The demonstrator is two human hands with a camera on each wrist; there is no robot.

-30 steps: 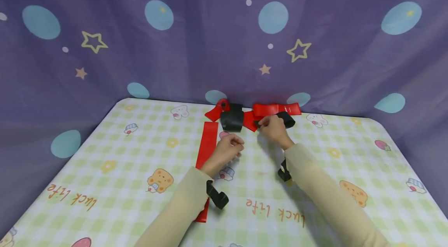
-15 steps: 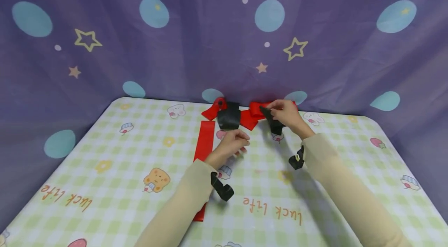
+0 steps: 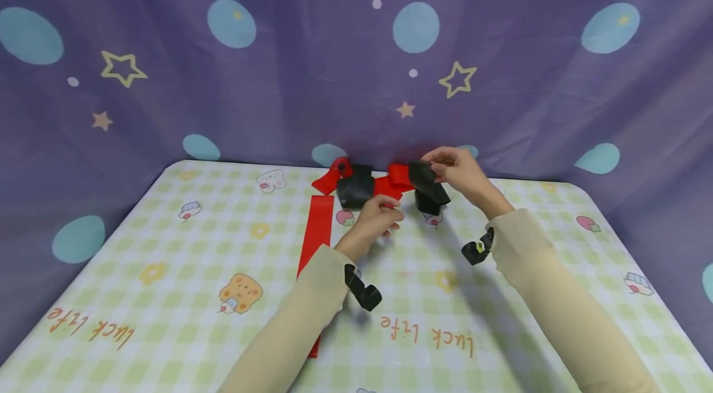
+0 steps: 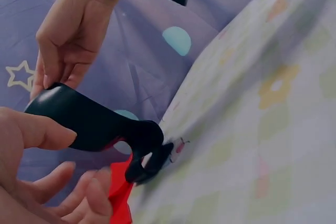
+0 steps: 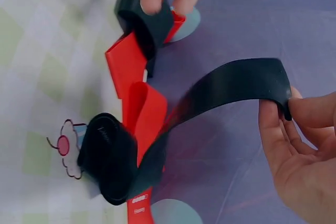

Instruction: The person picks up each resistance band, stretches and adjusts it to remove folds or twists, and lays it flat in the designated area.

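Note:
My right hand pinches one end of a flat black rubber band at the back of the table. From the pinch, the band arcs down in the right wrist view to a coiled part lying near the tabletop. A red band, folded over, lies just behind and left of it. My left hand hovers to the left with loosely bent fingers and holds nothing. In the left wrist view its thumb overlaps the black band, and a red piece shows past the fingertips.
Another rolled black band and a curled red band sit at the back edge. One long red strip lies straight toward the front, partly under the left sleeve. A purple curtain hangs behind the checked tablecloth.
My right hand has lifted the black band's end up and back, raising it off its pile. The left hand has shifted slightly right.

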